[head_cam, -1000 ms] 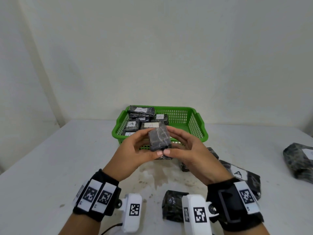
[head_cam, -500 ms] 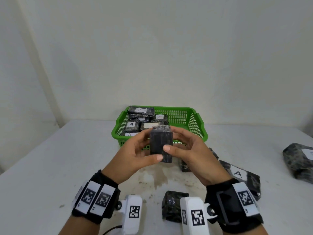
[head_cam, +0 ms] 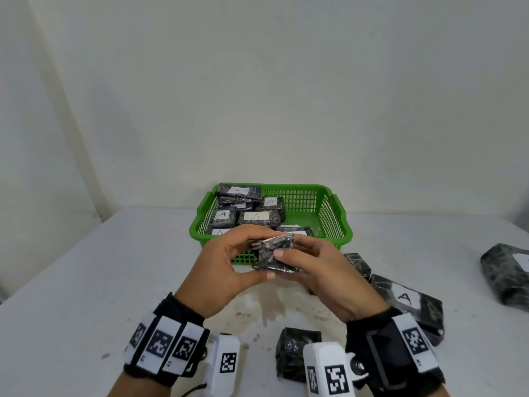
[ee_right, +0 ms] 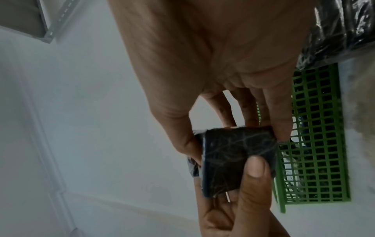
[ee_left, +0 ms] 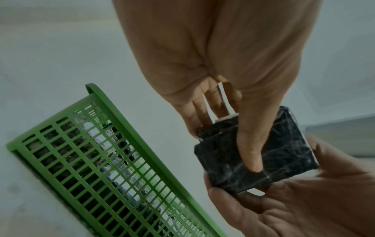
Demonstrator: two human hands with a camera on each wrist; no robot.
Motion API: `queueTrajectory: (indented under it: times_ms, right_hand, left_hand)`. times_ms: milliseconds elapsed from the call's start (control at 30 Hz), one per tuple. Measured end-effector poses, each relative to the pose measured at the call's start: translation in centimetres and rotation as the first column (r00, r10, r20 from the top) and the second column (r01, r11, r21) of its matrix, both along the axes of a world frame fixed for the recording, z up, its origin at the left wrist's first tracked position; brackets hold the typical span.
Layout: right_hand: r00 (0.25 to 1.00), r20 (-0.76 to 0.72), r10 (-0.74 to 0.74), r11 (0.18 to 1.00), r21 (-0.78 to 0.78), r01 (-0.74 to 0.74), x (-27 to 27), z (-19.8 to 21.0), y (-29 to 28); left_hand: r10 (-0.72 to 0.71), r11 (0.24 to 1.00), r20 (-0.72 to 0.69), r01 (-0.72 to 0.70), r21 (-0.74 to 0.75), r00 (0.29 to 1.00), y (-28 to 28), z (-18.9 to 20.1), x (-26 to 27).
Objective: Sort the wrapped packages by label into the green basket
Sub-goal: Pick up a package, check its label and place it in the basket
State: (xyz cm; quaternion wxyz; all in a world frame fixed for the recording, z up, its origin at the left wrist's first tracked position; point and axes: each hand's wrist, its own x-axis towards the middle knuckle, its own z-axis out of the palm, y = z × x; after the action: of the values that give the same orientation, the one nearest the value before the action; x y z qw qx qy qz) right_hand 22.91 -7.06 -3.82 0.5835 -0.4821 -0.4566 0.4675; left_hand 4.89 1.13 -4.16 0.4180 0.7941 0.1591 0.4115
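Observation:
Both hands hold one small black wrapped package (head_cam: 273, 255) just in front of the green basket (head_cam: 335, 222). My left hand (head_cam: 229, 265) pinches it from the left, thumb on its near face (ee_left: 251, 158). My right hand (head_cam: 317, 270) pinches it from the right, thumb on its face (ee_right: 255, 170). The package (ee_left: 280, 154) tilts, a white edge showing at its top; its letter is hidden. Several packages labelled A (head_cam: 256, 216) lie in the basket's left half.
On the white table, a package labelled A (head_cam: 406, 299) lies at the right, another dark one (head_cam: 356, 265) behind my right hand, a small one (head_cam: 294, 348) near the front, and a larger one (head_cam: 506, 270) at the far right edge. The basket's right half holds nothing.
The package has been turned in both hands, from upright to tilted with its top tipping away. The hands stayed in place before the basket.

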Motion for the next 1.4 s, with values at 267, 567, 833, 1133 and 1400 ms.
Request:
queueTrajectory:
  times_ms: [267, 567, 833, 1133, 1400]
  right_hand:
    - [0.998, 0.06, 0.024, 1.0, -0.014, -0.024, -0.1, -0.1, 0.1]
    - [0.996, 0.079, -0.038, 0.999, 0.017, 0.037, -0.3, -0.5, 0.6]
    - [0.999, 0.019, 0.049, 0.997, -0.057, -0.048, 0.2, 0.1, 0.0]
    - [0.972, -0.233, -0.012, 1.0, 0.008, 0.014, 0.5, 0.4, 0.1]
    - [0.956, -0.237, -0.17, 0.984, 0.02, 0.18, 0.4, 0.1, 0.3]
  left_hand:
    - [0.006, 1.0, 0.034, -0.006, 0.002, 0.999, 0.0, 0.0, -0.1]
    - [-0.027, 0.999, 0.059, 0.024, 0.049, 0.998, -0.2, 0.0, 0.0]
    - [-0.03, 0.998, 0.077, 0.026, 0.05, 0.997, -0.1, 0.1, -0.3]
    - [0.011, 1.0, 0.066, -0.01, -0.015, 0.998, 0.4, -0.3, 0.0]
    - [0.042, 0.951, 0.072, -0.018, -0.31, 0.997, -0.1, -0.1, 0.8]
